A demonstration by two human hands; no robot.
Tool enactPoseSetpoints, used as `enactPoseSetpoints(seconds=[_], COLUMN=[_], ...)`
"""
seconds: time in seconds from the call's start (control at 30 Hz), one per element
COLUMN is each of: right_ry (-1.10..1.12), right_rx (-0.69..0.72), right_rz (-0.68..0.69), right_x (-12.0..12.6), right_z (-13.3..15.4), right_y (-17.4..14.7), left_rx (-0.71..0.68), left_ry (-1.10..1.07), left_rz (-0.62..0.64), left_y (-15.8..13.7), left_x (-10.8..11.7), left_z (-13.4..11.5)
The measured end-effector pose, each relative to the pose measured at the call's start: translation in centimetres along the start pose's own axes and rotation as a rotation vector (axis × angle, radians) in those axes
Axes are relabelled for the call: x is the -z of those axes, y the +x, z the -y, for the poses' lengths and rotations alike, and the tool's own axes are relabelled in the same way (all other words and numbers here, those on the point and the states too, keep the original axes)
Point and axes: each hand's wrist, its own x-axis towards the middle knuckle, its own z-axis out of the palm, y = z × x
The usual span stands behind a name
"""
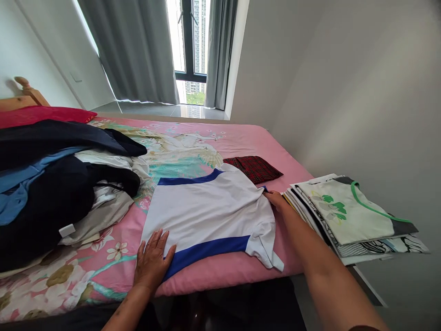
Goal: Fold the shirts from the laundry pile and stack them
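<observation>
The left hand [151, 259] is pressed flat, fingers spread, on the white shirt with blue bands [206, 216] at the bed's [241, 138] near edge. The shirt's far side is pinched by the right hand [275, 200]. Folded clothes [351, 216] are stacked beside the bed's right edge.

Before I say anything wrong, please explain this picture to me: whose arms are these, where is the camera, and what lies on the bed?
There is no machine here. The arms belong to one person, who wears the camera on the head, so you look forward and down as they do. The left hand lies flat on a white shirt with blue bands, spread on a pink bed. The right hand grips the shirt's far right edge. A loose heap of dark clothes lies at the left, a folded red plaid cloth behind the shirt, and a stack of folded clothes at the right.
</observation>
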Motion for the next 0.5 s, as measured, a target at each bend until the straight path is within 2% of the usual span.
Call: enactPoseSetpoints(seconds=[0.17, 0.23, 0.37, 0.5], right_ry=[0.204, 0.285, 0.464, 0.656], right_rx=[-0.036, -0.034, -0.040, -0.090], right_rz=[-0.155, -0.178, -0.045, 0.125], right_x=[1.2, 1.2, 0.2, -0.2], right_z=[0.2, 0.5, 0.5, -0.9], right_y=[1.9, 2.1, 0.1, -2.8], left_rx=[0.000, 0.001, -0.002, 0.038], left_ry=[0.000, -0.013, -0.026, -0.011], left_rz=[-0.006, -0.013, -0.019, 0.020], left_y=[0.1, 0.1, 0.1, -0.3], left_x=[0.1, 0.1, 0.1, 0.6], left_z=[-0.1, -0.1, 0.0, -0.4])
